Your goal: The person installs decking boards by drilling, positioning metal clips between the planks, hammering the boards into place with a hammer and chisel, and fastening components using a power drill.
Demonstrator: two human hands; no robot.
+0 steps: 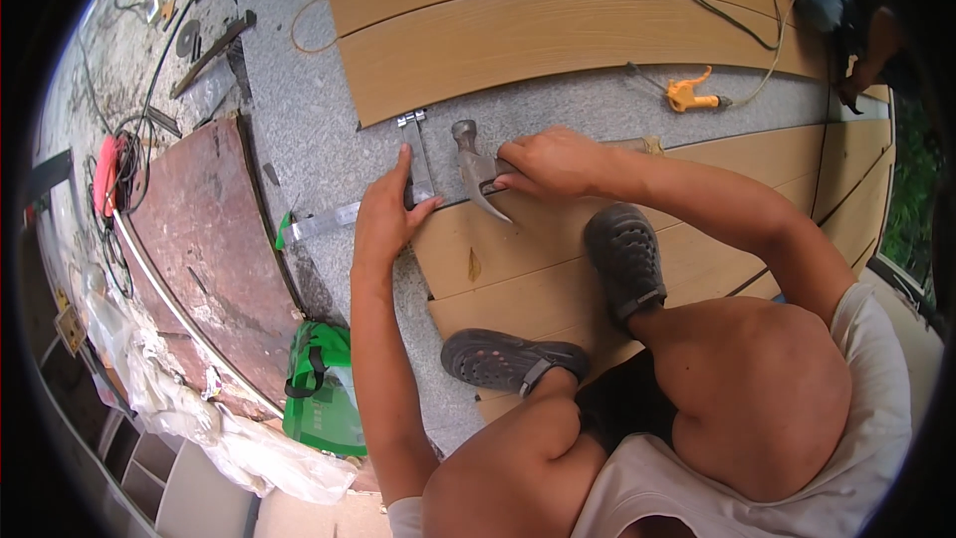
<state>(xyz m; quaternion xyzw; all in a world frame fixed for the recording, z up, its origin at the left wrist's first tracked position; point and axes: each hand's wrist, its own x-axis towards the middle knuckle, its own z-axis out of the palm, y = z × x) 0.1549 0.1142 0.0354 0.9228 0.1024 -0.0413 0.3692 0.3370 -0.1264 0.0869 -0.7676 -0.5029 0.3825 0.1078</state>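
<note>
1. The claw hammer (470, 154) is grasped in the right hand (553, 161), the fingers wrapped around the handle just behind the head; the claw is pointed down past the knuckles, and the handle end is seen beyond the wrist.
2. Weight should be felt mostly in the steel head. With the hold taken so close to it, control is favoured over force; a stronger swing would be better served by a grip nearer the handle's end.
3. The metal strip (419, 167) is touched by the left hand (383, 214), whose forefinger and thumb are spread rather than closed; its other fingers are hidden. The strip looks thin, stiff and perhaps slippery, and is best held flat by its edges.
4. Just below the fingertips, the near planks (503, 284) are laid, with dark clogs (513, 357) planted on and beside them.
5. Beyond the right fingers, an orange air gun (689, 96) is left lying on grey sheeting (289, 130).
6. Farthest ahead of both hands, wider brown boards (498, 55) are seen.
</note>
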